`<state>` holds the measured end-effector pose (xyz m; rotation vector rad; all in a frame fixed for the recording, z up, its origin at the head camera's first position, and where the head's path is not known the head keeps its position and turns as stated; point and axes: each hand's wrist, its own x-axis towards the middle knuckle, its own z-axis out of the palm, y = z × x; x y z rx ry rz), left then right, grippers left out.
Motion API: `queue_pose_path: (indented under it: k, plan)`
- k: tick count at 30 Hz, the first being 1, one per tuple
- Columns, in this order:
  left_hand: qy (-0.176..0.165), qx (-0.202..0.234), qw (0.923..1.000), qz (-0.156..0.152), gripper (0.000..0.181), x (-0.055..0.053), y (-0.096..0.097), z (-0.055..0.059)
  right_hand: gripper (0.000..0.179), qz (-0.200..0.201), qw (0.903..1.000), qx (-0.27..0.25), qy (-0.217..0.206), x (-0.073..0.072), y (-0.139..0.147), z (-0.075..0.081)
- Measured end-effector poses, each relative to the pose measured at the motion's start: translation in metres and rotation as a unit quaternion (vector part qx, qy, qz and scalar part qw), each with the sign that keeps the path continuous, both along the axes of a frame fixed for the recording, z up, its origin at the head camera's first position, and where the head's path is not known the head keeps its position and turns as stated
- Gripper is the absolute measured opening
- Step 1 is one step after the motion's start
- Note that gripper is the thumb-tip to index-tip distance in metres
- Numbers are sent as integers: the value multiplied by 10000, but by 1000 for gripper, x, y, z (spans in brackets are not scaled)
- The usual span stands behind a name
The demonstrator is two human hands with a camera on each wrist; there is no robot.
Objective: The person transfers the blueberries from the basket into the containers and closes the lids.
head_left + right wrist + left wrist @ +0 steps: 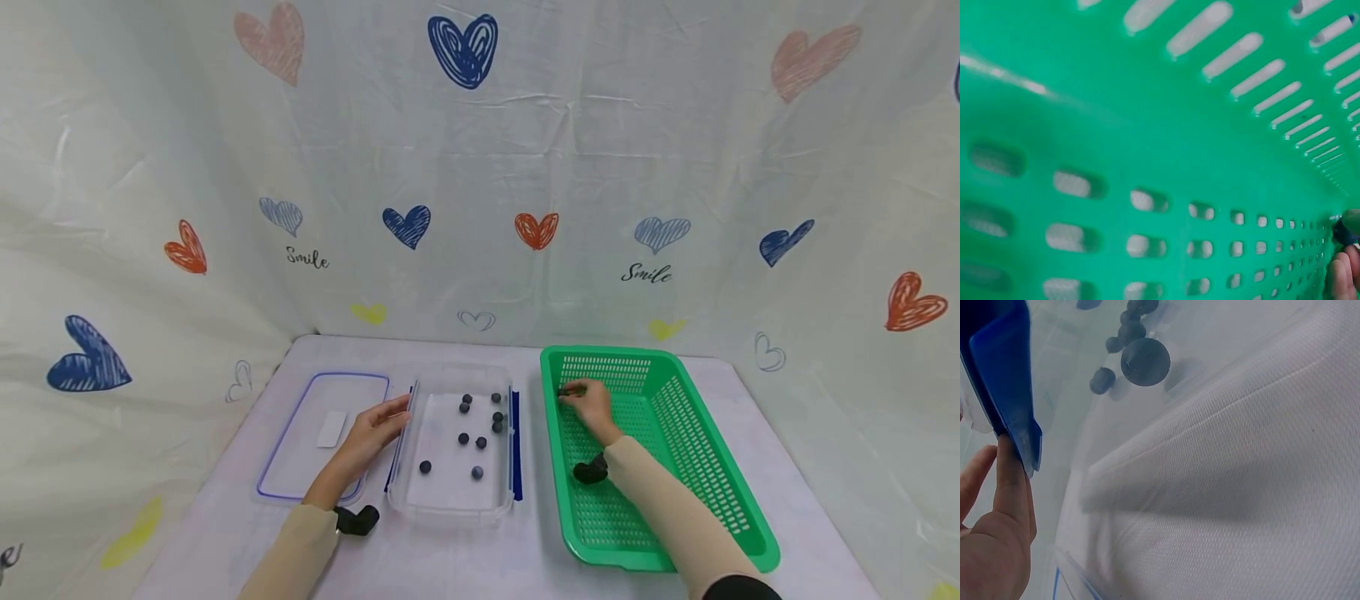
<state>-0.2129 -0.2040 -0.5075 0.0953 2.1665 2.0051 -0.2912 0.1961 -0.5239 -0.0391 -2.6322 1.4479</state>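
My right hand (594, 407) is inside the green basket (558, 500), by its left wall. Its thumb and fingertips pinch a dark blueberry (1344, 232), cut off at the right edge of the right wrist view. A clear plastic box (450, 510) stands open left of the basket with several blueberries (477, 472) scattered on its floor. Against the box's left side rests my left hand (369, 435), fingers extended. In the left wrist view those fingers (1010, 481) touch a blue side latch (1007, 375) of the box.
Left of the box, a clear lid with a blue seal (300, 433) lies flat, with a white rectangle on it. Another blue latch (517, 446) hangs along the box's right side. A heart-printed curtain (480, 167) surrounds the white table (517, 550).
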Motion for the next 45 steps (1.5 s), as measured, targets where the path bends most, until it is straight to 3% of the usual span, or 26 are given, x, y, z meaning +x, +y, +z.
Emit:
queue_pose_path:
  k: [14,24,28,33,45]
  plan:
    - [31,77,9999,-112,59,-3,1,-1,17,73,9994,46,331,-3,0,-4]
    - [-24,80,9999,-93,59,-3,2,-2,17,20,9998,-213,-24,0,3,3]
    - [-13,33,10000,-88,59,-1,2,0,19,-106,9988,-400,-279,2,4,8]
    - [-30,-3,10000,-62,60,0,1,1,19,-135,9933,-1020,-528,2,4,17]
    - [-43,22,10000,-25,59,0,1,1,25,-48,9826,-1771,-558,8,12,38]
